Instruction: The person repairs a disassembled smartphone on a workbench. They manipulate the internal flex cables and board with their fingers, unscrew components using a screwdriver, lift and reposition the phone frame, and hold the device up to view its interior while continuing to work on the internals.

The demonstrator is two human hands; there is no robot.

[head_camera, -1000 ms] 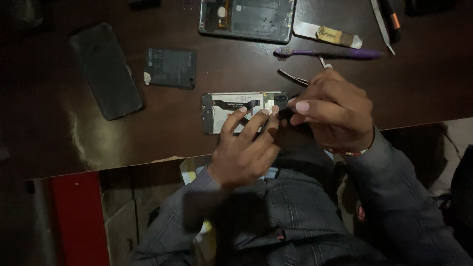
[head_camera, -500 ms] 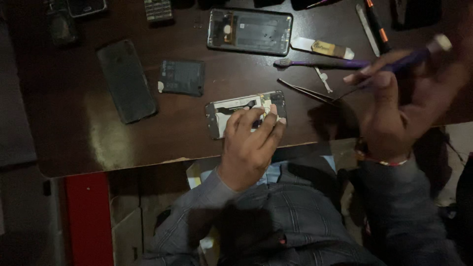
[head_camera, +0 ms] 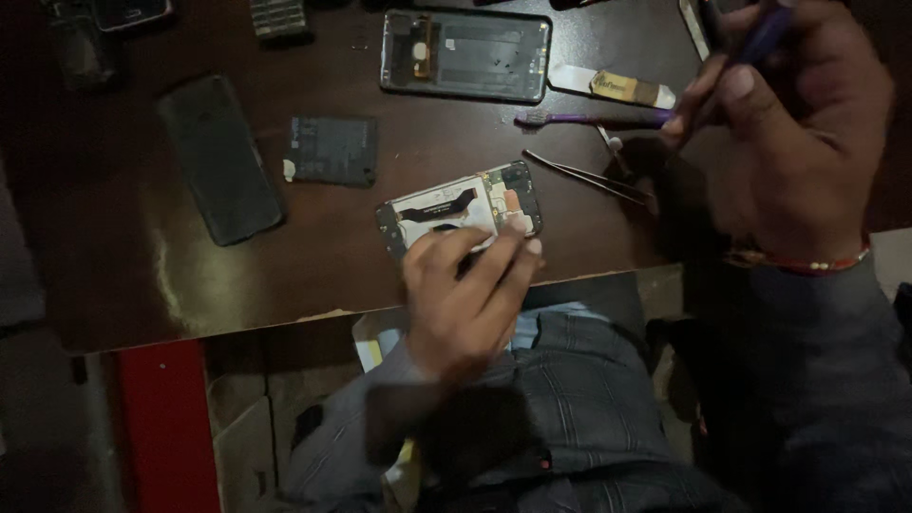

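An opened phone (head_camera: pixel 456 209) with its white inner board showing lies near the front edge of the dark wooden table (head_camera: pixel 123 285). My left hand (head_camera: pixel 465 294) rests on the phone's near side, fingertips pressing on it. My right hand (head_camera: pixel 784 142) is raised at the right, close to the camera, and grips a thin purple-handled tool (head_camera: pixel 750 43). Metal tweezers (head_camera: pixel 584 176) lie on the table between the phone and that hand.
A flat battery (head_camera: pixel 331 150) and a black back cover (head_camera: pixel 220 160) lie left of the phone. A phone frame (head_camera: pixel 465 55), a purple toothbrush (head_camera: pixel 589 120) and a flat pry card (head_camera: pixel 613 87) sit farther back. More phone parts crowd the far edge. A red box (head_camera: pixel 166 427) stands below.
My right hand has left the phone, lifted up and to the right with the purple tool, and come nearer the camera. My left hand stays on the phone.
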